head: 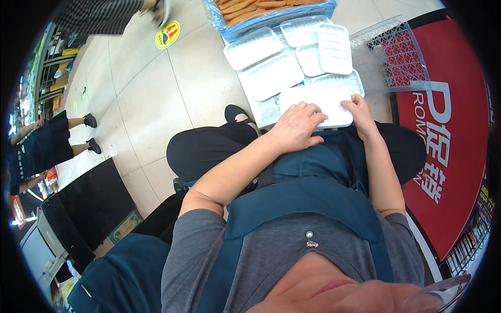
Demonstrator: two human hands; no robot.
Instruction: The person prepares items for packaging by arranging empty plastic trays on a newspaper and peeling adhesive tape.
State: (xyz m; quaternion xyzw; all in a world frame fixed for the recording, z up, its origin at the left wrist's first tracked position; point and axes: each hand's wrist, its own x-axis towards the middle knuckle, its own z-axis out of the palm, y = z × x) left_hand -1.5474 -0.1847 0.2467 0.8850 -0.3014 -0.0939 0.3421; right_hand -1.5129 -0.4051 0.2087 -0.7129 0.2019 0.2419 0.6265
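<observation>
Before me several white ribbed plastic trays (334, 49) lie spread on a low, light surface partly covered with printed paper (270, 111). The nearest white plastic tray (313, 96) lies beside my lap. My left hand (299, 125) rests palm down over its near edge, fingers apart and slightly bent. At that tray's right corner, my right hand (359, 113) pinches the rim between thumb and fingers. Beyond the trays stands a crate lined with blue plastic film (274, 19), holding long orange-brown food pieces (250, 8). What these pieces are, I cannot tell.
A clear patterned plastic basket (391, 58) stands at the right by a red promotion panel (446, 137). Close at my lower left is a person in a teal apron (121, 274). Another person (39, 148) stands farther left, and a checked sleeve (98, 15) reaches in at top left.
</observation>
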